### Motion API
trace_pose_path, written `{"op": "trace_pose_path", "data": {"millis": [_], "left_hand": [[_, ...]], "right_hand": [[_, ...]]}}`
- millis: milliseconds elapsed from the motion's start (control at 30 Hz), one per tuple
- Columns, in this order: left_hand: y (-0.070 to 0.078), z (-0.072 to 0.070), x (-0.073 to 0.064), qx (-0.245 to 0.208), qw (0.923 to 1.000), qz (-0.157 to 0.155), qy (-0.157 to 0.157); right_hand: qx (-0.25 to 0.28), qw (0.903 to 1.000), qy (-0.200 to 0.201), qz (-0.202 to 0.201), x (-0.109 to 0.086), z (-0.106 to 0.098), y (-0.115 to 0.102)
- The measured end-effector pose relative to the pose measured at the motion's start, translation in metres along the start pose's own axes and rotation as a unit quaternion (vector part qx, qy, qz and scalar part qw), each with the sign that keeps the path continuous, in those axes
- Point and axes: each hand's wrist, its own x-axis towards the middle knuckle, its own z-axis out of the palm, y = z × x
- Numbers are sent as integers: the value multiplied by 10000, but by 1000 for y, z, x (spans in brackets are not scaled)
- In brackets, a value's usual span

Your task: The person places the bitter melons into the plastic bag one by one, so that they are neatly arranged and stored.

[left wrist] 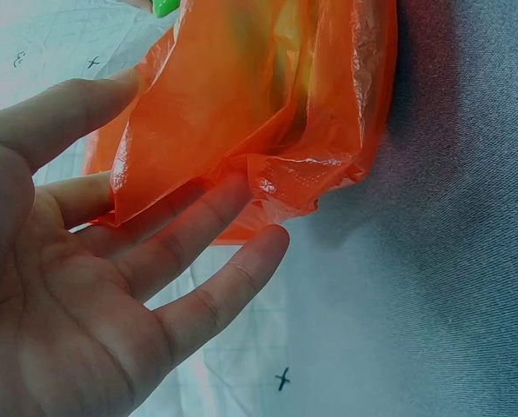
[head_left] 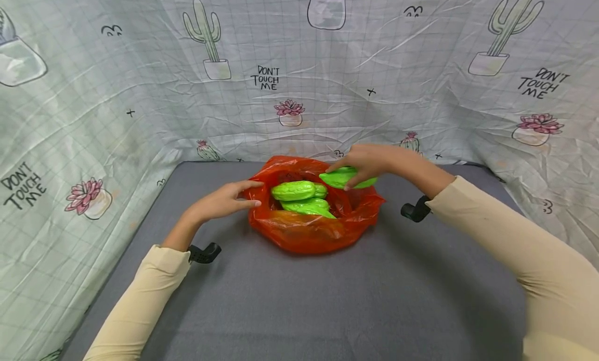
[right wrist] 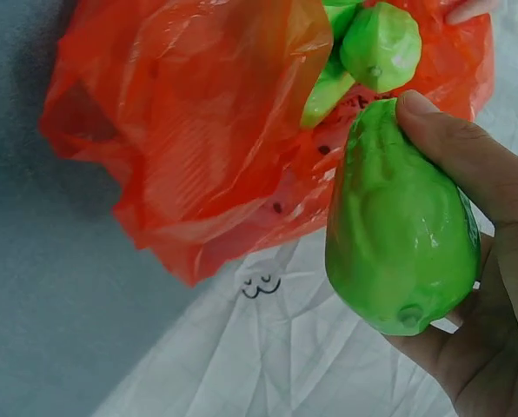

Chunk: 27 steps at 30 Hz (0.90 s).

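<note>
A red translucent plastic bag [head_left: 304, 236] lies on the grey surface with its mouth spread. Inside it are several glossy green fruits [head_left: 294, 191]; the exact kind is unclear. My right hand [head_left: 369, 160] grips another ridged green fruit [right wrist: 402, 226], tapered at one end and rounded at the other, over the bag's right side. Thumb and fingers hold it from opposite sides. At the bag's left rim is my left hand [head_left: 226, 198], its fingers extended and spread. In the left wrist view, the thumb touches the rim while some fingers lie behind the thin film.
The bag stands towards the far edge of the grey cloth surface [head_left: 299, 304]. White fabric [head_left: 355, 106] printed with cacti and writing hangs behind and on both sides. Each wrist wears a black camera mount [head_left: 205, 253].
</note>
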Motion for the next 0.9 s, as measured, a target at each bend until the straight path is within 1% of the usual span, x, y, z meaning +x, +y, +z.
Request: {"op": "trace_pose_path", "data": {"millis": [167, 300, 433, 500, 567, 633, 733, 833, 900], "left_hand": [[-1, 0, -1, -47, 10000, -73, 1], [-1, -1, -2, -22, 10000, -51, 18], [-1, -2, -3, -16, 10000, -31, 22], [-2, -1, -2, -22, 10000, -14, 19], [-1, -1, -2, -9, 10000, 7, 23], [-1, -1, -1, -5, 10000, 30, 16], [1, -1, 1, 14, 10000, 50, 21], [3, -1, 3, 18, 10000, 59, 48], [5, -1, 5, 40, 9999, 74, 60]], "right_hand": [[-96, 9997, -243, 25, 12, -2, -3], [-215, 9991, -347, 61, 21, -1, -6], [-496, 9985, -231, 76, 31, 1, -10], [-553, 9981, -140, 237, 35, 3, -13], [-551, 9972, -51, 496, 39, 4, -15], [-523, 9956, -81, 769, 44, 4, -18], [-536, 9923, -301, 1076, 53, 3, -21], [-515, 9881, -607, 1319, 62, 2, -25], [-420, 9843, -729, 1551, 66, 1, -27]]}}
